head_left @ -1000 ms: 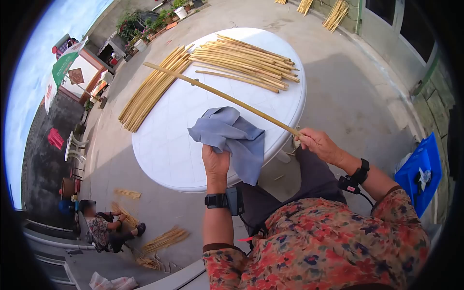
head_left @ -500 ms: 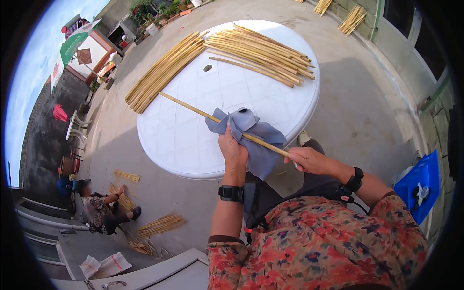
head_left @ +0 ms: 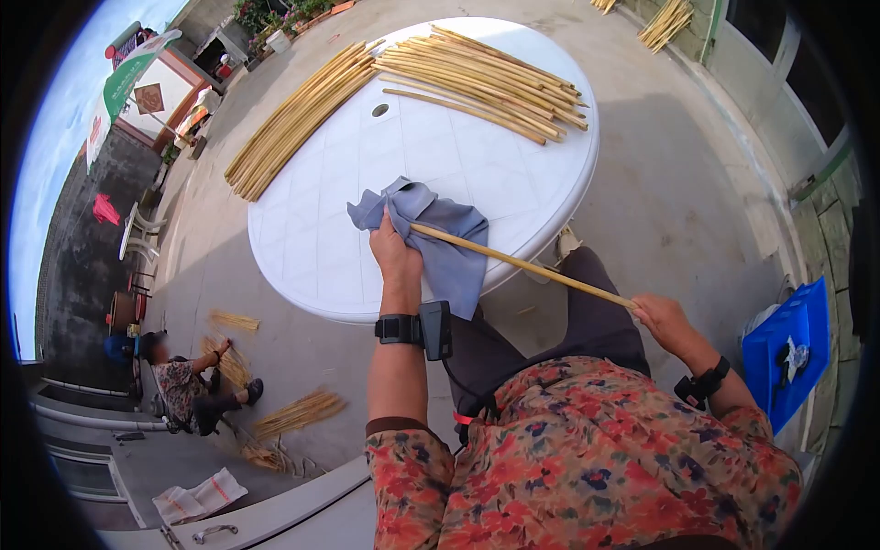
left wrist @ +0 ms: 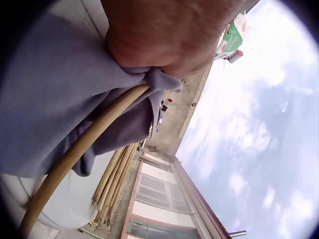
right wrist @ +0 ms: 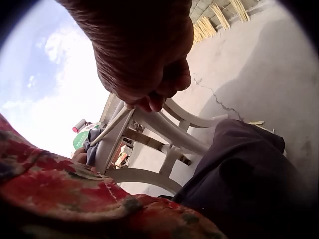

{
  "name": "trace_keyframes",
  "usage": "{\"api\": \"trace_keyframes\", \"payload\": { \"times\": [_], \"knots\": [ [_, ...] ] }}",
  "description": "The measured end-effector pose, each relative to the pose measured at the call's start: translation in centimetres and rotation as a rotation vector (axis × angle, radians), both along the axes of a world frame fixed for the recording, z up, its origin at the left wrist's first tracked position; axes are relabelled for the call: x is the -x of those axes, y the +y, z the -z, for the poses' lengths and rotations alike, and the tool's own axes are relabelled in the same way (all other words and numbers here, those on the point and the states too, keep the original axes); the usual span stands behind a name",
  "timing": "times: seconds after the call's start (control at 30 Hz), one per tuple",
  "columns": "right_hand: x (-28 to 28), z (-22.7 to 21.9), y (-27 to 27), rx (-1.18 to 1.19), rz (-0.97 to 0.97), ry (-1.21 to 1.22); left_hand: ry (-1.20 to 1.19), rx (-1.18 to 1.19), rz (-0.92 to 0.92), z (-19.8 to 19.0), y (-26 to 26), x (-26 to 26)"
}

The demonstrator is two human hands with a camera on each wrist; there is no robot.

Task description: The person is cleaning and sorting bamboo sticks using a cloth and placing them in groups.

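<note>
Stick (head_left: 527, 265) pokes out of the blue-gray cloth (head_left: 429, 229) near the white table's (head_left: 316, 238) edge. The left hand (head_left: 396, 255) grips the cloth around one end; the right hand (head_left: 664, 321) pinches the other.

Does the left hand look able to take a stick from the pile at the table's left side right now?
Probably not while the left hand grips the blue-grey cloth around the held stick. Freed, it likely could: only white tabletop shows between cloth and pile.
</note>
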State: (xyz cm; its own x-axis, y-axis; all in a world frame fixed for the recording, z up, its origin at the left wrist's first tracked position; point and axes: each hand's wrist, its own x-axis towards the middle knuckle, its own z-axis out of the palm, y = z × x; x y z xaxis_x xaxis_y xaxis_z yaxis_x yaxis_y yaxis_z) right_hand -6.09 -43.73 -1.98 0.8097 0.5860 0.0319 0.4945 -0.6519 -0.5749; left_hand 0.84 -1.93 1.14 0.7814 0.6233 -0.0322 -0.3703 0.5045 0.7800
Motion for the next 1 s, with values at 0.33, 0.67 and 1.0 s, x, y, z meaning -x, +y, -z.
{"api": "trace_keyframes", "payload": {
  "times": [0.33,0.67,1.0],
  "knots": [
    [0.2,-0.3,0.6,0.027,0.078,-0.291,-0.063,0.073,0.031,1.2,1.2,-0.1],
    [-0.5,-1.5,0.5,0.003,0.122,-0.362,-0.068,0.124,-0.013,1.0,0.8,0.5],
    [-3.1,0.0,-2.7,-0.392,0.329,-0.144,-0.149,0.188,0.171,0.0,0.2,1.6]
  ]
}}
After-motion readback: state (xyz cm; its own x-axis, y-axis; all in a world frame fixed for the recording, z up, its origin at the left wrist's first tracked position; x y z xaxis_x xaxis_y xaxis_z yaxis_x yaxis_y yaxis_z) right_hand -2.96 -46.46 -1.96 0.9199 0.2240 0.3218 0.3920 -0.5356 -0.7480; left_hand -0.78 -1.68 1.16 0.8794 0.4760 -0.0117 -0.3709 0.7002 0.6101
